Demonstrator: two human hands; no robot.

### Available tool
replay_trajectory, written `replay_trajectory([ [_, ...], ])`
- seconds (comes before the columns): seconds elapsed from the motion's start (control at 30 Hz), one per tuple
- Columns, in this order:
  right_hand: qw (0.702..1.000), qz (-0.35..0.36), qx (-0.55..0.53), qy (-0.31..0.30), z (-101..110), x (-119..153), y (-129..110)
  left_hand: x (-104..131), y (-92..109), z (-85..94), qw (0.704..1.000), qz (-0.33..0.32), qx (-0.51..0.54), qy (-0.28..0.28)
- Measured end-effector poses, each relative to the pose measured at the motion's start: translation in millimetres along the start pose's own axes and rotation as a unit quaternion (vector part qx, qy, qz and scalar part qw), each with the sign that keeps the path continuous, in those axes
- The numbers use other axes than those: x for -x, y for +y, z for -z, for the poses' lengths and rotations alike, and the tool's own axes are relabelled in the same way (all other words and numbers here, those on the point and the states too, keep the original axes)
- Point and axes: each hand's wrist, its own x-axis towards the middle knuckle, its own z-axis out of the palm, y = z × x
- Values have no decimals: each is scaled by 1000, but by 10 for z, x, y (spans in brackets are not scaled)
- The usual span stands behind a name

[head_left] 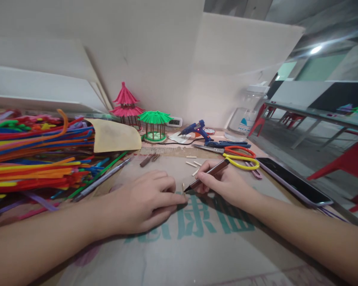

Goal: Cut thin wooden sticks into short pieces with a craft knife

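My right hand [222, 180] grips a brown marker pen [210, 173] with its tip pointing down-left. That tip meets a short thin stick [183, 188] lying on the work surface. My left hand [150, 200] rests palm down, index finger stretched out, the fingertip against the near end of the stick; its other fingers lie loosely bent. Several short white sticks [191, 164] lie just beyond my right hand. A brown pen cap [146, 160] lies past my left hand, beside a few small brown sticks [155, 157].
Bundles of coloured pipe cleaners [32, 171] fill the left side. Behind stand a pink pavilion model [125, 101] and a green one [155, 124]. A blue glue gun [198, 129], scissors [241, 159], a water bottle [244, 115] and a phone [292, 179] lie or stand rightward.
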Motion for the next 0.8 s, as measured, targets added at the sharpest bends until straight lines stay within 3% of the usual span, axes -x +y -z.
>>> replay_trajectory([
  [0.17,1000,-5,-3,-2,-1,2,7,-12,3,2,1000,8,12,-21],
  [0.8,1000,27,-3,11,7,-24,70,-10,6,2,999,22,25,-13],
])
